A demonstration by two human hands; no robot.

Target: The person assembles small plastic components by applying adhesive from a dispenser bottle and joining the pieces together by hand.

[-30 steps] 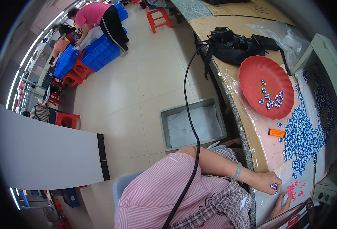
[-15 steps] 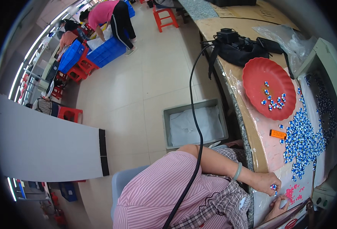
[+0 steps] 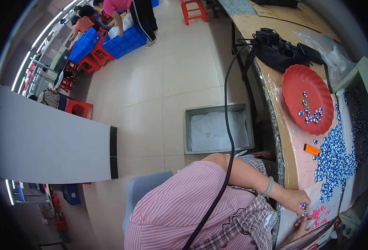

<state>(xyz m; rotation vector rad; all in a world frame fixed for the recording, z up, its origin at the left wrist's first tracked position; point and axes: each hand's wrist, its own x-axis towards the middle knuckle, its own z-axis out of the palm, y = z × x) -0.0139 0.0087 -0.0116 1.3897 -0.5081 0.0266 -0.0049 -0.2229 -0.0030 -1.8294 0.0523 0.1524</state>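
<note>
My left hand, with a pale green bangle on its wrist, is closed in a pinch over small blue-and-white pieces at the table's near edge. Just below it, my right hand has its fingertips up against the lower end of these pieces. Its fingers are drawn together, and what they pinch is too small to make out. Beside both hands lie loose tiny pink bits on a white sheet. A large heap of blue-and-white pieces spreads farther along the table.
A red scalloped plate holds several blue-and-white pieces. Near the heap lies an orange-and-black box-like item. A black bag with a cable stands beyond; the cable hangs across my view. A grey bin is on the floor. People work far off.
My right hand has come up to meet the left, its fingertips now at the pieces there. The whole view has shifted slightly. In the distance, the person in pink has moved partly out of view.
</note>
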